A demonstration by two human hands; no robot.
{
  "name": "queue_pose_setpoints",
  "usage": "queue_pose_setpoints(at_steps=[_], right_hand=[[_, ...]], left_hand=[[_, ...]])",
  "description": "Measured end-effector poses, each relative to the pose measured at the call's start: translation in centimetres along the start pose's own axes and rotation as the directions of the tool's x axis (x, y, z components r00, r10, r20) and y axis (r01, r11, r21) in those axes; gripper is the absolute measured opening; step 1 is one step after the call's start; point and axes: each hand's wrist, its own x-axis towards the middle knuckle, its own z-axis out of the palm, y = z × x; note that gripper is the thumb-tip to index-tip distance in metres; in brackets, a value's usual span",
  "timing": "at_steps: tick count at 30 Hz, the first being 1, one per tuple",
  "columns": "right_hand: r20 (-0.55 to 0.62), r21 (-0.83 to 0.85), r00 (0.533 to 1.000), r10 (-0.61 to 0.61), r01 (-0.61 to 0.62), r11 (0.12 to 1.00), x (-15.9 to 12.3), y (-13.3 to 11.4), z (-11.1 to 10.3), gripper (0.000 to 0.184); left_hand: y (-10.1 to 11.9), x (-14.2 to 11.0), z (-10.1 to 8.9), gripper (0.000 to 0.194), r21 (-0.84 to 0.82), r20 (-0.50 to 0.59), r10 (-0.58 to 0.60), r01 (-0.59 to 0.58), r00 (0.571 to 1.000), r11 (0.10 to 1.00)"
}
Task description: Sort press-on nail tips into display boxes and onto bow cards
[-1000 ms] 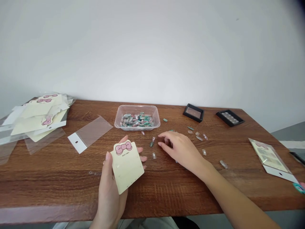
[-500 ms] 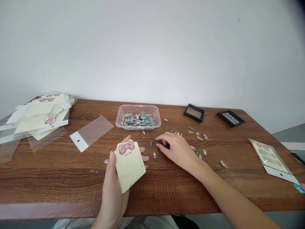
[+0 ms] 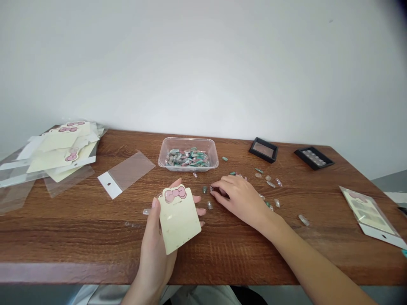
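My left hand holds upright a cream backing card printed with a pink bow, its fingers behind the card and its thumb on the front edge. My right hand rests over the wooden tabletop, fingers curled, with the tips beside a small grey-green press-on nail. Whether those fingertips pinch anything is hidden. Loose nails lie scattered around this hand. A clear plastic tray of pink, green and silver nails stands beyond both hands.
Two shallow black display boxes stand at the back right. A pile of bow cards and clear bags lies at the far left, with a single bag beside it. A filled bag lies at the right, near the table's edge.
My right hand's fingers have curled in and moved slightly over the nails. The card has tilted a little in my left hand, and the whole view has shifted slightly.
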Motion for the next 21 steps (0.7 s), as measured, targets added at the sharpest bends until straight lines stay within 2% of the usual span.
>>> queue_pose_setpoints(at_steps=[5,11,15,21], right_hand=[[-0.183,-0.016,0.974,-0.134,0.134,0.991,-0.4,0.1,-0.2,0.013],[-0.423,0.058,0.872,-0.246,0.297,0.953,-0.9,-0.9,-1.0,0.009],[-0.468,0.084,0.834,-0.293,0.372,0.924,-1.3,-1.9,-1.0,0.011],[-0.463,0.248,0.831,-0.308,0.455,0.855,-1.8,-4.4,-0.5,0.017]], left_hand=[[0.2,-0.2,0.2,0.070,-0.013,0.000,-0.013,0.013,1.000,1.000],[0.4,-0.3,0.5,0.070,-0.020,0.011,-0.017,0.018,1.000,1.000],[0.0,-0.1,0.2,0.069,-0.055,0.051,-0.066,0.069,0.996,0.996],[-1.3,0.2,0.0,0.066,-0.093,0.053,-0.077,0.081,0.996,0.992]])
